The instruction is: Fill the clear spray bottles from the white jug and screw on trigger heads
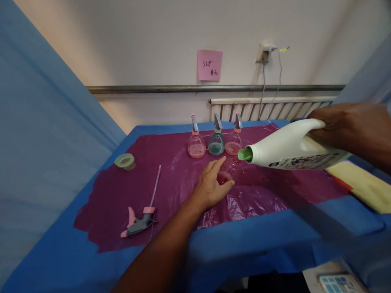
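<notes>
My right hand grips a white jug by its handle and holds it tilted to the left. Its green spout is close above the mouth of a clear spray bottle without its head. Around that bottle's left side my left hand curls, thumb and fingers on either side of it. Some reddish liquid shows low in the bottle; whether anything flows from the spout I cannot tell. A loose grey and pink spray head, its tube pointing away, lies to the left.
Behind the bottle stand two pink spray bottles and a teal one. A green cap-like cup sits at the left on purple plastic sheeting. Something yellow lies at the right. Behind the table is a radiator.
</notes>
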Demonstrator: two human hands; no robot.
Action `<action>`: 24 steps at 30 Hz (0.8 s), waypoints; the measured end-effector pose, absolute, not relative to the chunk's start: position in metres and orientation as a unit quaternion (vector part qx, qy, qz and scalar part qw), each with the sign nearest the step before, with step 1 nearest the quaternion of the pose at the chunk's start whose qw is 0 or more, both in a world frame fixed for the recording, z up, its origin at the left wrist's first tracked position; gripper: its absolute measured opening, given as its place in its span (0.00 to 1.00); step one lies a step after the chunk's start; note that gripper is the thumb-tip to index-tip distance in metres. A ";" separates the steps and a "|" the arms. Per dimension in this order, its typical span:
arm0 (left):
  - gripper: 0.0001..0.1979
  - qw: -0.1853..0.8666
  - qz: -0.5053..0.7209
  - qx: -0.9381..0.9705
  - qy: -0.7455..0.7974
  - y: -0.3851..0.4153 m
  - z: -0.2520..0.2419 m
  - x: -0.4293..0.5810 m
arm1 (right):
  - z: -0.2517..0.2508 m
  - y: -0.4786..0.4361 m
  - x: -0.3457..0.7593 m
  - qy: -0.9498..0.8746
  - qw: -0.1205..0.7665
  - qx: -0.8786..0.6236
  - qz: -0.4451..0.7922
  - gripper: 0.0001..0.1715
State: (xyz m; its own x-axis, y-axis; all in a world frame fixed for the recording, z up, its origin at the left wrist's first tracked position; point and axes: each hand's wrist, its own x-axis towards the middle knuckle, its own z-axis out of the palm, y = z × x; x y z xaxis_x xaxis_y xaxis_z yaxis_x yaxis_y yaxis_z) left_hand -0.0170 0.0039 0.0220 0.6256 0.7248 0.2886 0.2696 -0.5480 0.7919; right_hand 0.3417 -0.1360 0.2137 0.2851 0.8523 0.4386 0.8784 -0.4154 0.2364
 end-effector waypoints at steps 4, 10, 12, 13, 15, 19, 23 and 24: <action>0.45 0.362 0.316 0.826 0.296 0.004 0.020 -0.017 | 0.220 -0.136 0.337 -0.534 0.013 -0.797 -0.282 0.16; 0.44 0.355 0.321 0.829 0.291 0.004 0.021 -0.016 | 0.230 -0.140 0.333 -0.566 0.011 -0.773 -0.287 0.14; 0.44 0.353 0.320 0.828 0.295 0.003 0.022 -0.016 | 0.233 -0.142 0.333 -0.575 0.008 -0.764 -0.294 0.14; 0.44 0.353 0.318 0.828 0.297 0.003 0.023 -0.016 | 0.234 -0.142 0.333 -0.579 0.007 -0.759 -0.297 0.13; 0.44 0.354 0.315 0.828 0.301 0.003 0.023 -0.016 | 0.236 -0.142 0.334 -0.585 0.002 -0.752 -0.303 0.11; 0.44 0.353 0.324 0.828 0.291 0.003 0.021 -0.016 | 0.238 -0.143 0.333 -0.596 0.003 -0.739 -0.313 0.12; 0.45 0.350 0.326 0.830 0.287 0.004 0.019 -0.016 | 0.241 -0.143 0.332 -0.601 0.011 -0.728 -0.330 0.15; 0.45 0.351 0.325 0.830 0.287 0.005 0.019 -0.016 | 0.241 -0.143 0.332 -0.604 0.013 -0.724 -0.333 0.16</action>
State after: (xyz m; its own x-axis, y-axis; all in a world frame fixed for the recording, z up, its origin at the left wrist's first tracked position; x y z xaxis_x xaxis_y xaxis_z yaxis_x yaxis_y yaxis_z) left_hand -0.0161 0.0046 0.0191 0.6246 0.7039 0.3382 0.2484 -0.5897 0.7685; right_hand 0.3320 -0.1433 0.2414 0.0478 0.8658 0.4982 0.8836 -0.2692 0.3831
